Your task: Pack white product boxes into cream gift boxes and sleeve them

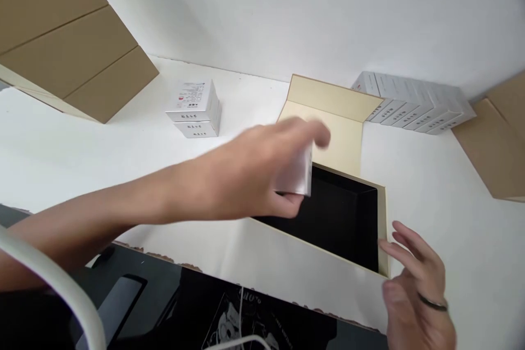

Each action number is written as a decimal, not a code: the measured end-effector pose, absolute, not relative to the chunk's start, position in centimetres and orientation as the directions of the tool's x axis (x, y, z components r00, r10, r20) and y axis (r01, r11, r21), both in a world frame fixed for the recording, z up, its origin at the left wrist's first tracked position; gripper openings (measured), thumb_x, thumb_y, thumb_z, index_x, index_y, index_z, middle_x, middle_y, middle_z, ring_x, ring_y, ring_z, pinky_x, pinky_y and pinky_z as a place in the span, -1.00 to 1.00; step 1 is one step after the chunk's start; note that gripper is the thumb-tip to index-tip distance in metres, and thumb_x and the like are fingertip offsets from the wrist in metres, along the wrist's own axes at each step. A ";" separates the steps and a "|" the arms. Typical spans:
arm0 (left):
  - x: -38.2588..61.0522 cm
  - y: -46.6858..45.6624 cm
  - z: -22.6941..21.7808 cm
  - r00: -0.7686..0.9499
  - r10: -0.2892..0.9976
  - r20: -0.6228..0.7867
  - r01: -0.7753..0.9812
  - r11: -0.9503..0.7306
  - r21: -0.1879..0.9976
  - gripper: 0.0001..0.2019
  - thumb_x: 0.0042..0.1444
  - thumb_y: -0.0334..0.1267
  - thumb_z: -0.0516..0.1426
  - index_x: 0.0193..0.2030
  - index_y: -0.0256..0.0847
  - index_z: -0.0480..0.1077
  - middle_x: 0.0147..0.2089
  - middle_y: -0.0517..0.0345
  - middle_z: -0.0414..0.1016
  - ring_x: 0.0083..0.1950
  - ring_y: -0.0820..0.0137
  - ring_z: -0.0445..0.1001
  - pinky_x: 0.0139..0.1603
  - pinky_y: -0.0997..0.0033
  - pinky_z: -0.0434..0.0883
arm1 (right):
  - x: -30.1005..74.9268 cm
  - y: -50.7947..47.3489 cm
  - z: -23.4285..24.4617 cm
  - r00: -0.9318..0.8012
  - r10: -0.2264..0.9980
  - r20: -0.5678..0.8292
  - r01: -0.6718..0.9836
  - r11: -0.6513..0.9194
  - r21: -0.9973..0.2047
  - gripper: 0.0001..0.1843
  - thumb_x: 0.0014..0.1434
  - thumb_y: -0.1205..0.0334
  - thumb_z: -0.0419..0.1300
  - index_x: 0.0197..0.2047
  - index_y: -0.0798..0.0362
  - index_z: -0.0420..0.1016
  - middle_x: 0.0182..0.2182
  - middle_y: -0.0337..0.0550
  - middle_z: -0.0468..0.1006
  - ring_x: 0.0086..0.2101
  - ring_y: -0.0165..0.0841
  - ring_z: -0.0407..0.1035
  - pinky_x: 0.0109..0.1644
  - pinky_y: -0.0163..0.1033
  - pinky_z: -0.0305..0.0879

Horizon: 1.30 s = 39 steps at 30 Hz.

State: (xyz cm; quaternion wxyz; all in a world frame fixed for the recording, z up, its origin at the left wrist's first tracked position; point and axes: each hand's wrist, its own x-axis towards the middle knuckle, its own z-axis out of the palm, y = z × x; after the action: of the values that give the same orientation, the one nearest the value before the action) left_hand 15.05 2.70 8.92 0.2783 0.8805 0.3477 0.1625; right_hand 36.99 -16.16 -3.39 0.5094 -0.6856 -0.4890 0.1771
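My left hand (254, 172) reaches across from the left and is closed round a small white box (296, 175), held over the open cream gift box (383, 219) with a black inside. Its lid flap (328, 115) stands open at the back. My right hand (414, 284), a ring on one finger, rests with spread fingers against the gift box's near right corner and holds nothing.
Two stacked small white boxes (194, 109) sit on the white table (82, 153) at the left. A row of several white boxes (414, 103) lies at the back right. Brown cardboard boxes stand at far left (69, 38) and far right (496, 142).
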 end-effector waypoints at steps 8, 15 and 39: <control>17.8 2.9 8.2 0.844 0.369 -0.389 0.492 -0.823 0.285 -0.81 0.16 -0.18 0.36 -0.12 -0.13 0.56 -0.18 0.09 0.48 -0.25 0.27 0.42 -0.27 0.32 0.28 | 40.4 -16.6 -6.3 0.133 0.913 0.387 0.838 0.105 -0.536 -0.63 0.46 -0.14 0.03 -0.04 -0.06 0.48 0.41 0.03 0.22 0.30 0.05 0.17 0.18 0.22 0.18; 17.5 2.1 6.4 0.899 0.315 -0.303 0.416 -0.828 0.375 -0.79 0.34 -0.19 0.20 0.06 -0.10 0.56 0.10 -0.04 0.48 -0.04 0.19 0.51 -0.02 0.24 0.36 | 40.6 -16.2 -6.5 0.224 0.885 0.408 0.815 0.059 -0.576 -0.57 0.49 -0.18 -0.07 -0.06 -0.04 0.42 0.26 0.12 0.33 0.26 0.01 0.20 0.17 0.19 0.12; 2.8 12.1 1.4 -0.193 0.939 0.284 0.872 0.032 0.488 -0.17 -0.24 0.03 0.46 0.11 -0.14 0.15 0.23 -0.22 0.24 0.23 -0.28 0.34 0.11 -0.45 0.30 | 41.2 -16.9 -8.5 0.319 0.882 0.346 0.713 0.017 -0.701 -0.53 0.43 -0.24 0.01 -0.04 -0.02 0.46 0.16 0.09 0.41 0.20 -0.01 0.30 0.13 0.10 0.19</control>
State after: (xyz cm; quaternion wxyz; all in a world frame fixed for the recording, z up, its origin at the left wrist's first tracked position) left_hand 2.83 12.15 1.44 0.0578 0.6324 0.7159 0.2900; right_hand 41.25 -16.94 -8.50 0.4221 -0.6937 -0.5750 0.1001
